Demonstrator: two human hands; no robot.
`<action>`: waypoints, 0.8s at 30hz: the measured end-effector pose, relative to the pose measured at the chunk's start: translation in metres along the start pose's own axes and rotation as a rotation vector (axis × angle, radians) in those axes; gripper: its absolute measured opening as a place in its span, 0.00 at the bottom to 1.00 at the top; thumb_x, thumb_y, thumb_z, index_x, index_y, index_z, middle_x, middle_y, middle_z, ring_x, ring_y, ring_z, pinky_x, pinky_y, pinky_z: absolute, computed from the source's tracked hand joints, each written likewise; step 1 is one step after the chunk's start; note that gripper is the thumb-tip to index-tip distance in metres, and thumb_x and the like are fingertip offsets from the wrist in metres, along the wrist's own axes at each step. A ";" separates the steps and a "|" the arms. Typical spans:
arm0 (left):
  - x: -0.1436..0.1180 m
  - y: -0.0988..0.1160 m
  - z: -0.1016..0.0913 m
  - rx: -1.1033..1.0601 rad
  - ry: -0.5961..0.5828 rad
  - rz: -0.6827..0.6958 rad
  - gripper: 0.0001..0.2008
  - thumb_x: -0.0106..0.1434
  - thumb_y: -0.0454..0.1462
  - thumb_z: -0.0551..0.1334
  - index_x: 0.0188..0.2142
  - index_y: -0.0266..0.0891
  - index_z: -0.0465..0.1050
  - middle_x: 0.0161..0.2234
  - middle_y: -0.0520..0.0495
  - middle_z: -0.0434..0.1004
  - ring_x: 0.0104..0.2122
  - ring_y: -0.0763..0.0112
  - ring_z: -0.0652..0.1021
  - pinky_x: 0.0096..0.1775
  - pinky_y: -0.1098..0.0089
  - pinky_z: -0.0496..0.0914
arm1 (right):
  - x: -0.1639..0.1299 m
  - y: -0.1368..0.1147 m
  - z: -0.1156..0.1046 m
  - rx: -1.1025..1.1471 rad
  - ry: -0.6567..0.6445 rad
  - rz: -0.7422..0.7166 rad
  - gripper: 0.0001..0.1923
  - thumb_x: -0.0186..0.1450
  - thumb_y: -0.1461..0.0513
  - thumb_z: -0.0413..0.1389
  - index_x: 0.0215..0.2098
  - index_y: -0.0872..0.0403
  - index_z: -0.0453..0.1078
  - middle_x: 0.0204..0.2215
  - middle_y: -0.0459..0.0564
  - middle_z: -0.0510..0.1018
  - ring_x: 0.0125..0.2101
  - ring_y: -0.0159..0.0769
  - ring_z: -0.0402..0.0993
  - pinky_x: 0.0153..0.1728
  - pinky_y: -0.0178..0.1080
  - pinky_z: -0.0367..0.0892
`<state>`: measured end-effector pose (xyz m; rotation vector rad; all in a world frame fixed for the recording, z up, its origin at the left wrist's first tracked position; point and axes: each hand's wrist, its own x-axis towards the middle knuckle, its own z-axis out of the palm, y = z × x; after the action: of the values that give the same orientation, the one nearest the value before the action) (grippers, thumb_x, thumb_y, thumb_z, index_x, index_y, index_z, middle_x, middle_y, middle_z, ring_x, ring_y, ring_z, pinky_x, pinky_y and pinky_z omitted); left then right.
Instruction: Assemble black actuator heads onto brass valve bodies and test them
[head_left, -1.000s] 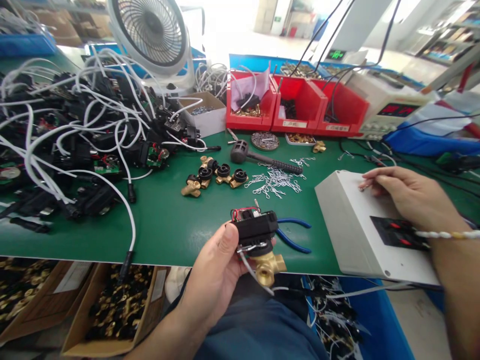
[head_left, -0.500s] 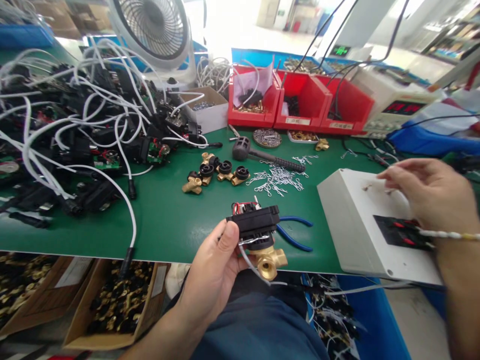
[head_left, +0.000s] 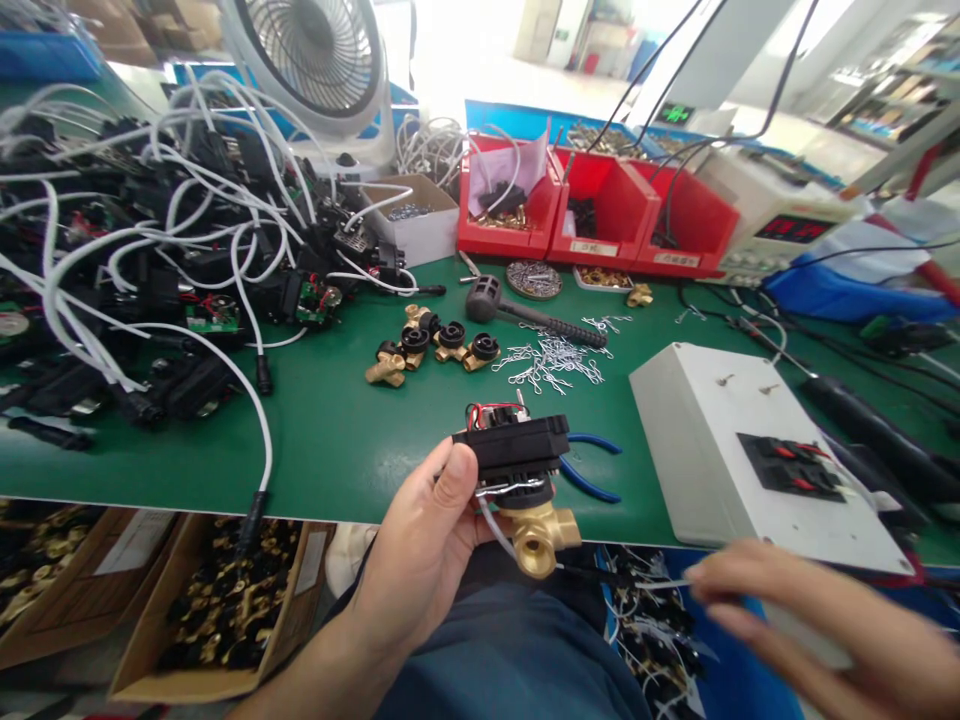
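My left hand (head_left: 431, 530) is closed round a motorized valve, made of a black actuator housing (head_left: 517, 445) on a brass valve body (head_left: 536, 540). Red wires and bare parts show on top of the housing, and a wire clip lies along its underside. A pale cable (head_left: 664, 583) runs from the valve toward the right. At that cable, low on the right, is my right hand (head_left: 810, 620), smeared by motion; whether its fingers grip the cable is unclear. Behind the valve on the green bench lie blue-handled pliers (head_left: 592, 470), partly hidden.
A grey switch box (head_left: 705, 430) stands at right. Farther back are a black mallet (head_left: 525, 310), wire clips (head_left: 551, 360), brass valve bodies (head_left: 450, 345) and red bins (head_left: 510, 235). Cabled actuators (head_left: 187, 250) fill the left. Below the bench edge stands a carton (head_left: 187, 683).
My right hand has left the switches on top of the grey box and come down toward me, to the pale cable. My left hand still holds the valve in nearly the same place.
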<state>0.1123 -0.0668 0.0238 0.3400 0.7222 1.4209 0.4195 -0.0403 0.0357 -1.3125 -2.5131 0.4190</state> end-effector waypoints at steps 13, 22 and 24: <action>-0.003 0.003 0.001 0.031 0.006 0.023 0.22 0.64 0.51 0.64 0.47 0.35 0.77 0.35 0.42 0.83 0.35 0.62 0.83 0.36 0.67 0.79 | -0.039 0.025 0.145 -0.093 -0.204 -0.036 0.15 0.71 0.61 0.50 0.47 0.59 0.75 0.39 0.60 0.81 0.38 0.47 0.81 0.39 0.48 0.80; -0.004 0.000 0.001 0.073 0.028 0.029 0.26 0.61 0.52 0.67 0.51 0.36 0.74 0.35 0.41 0.83 0.36 0.58 0.83 0.38 0.64 0.79 | -0.031 0.006 0.136 -0.010 -0.282 -0.056 0.17 0.74 0.61 0.45 0.51 0.55 0.74 0.43 0.55 0.80 0.44 0.39 0.80 0.46 0.41 0.77; -0.004 0.001 0.002 0.025 0.005 -0.021 0.24 0.61 0.51 0.67 0.48 0.36 0.76 0.35 0.42 0.83 0.36 0.60 0.83 0.38 0.66 0.78 | -0.031 0.007 0.140 -0.014 -0.283 -0.050 0.17 0.74 0.61 0.45 0.50 0.56 0.74 0.42 0.55 0.80 0.42 0.40 0.80 0.45 0.42 0.78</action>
<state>0.1128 -0.0705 0.0266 0.3475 0.7461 1.3942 0.3897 -0.0799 -0.0985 -1.2699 -2.7752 0.6166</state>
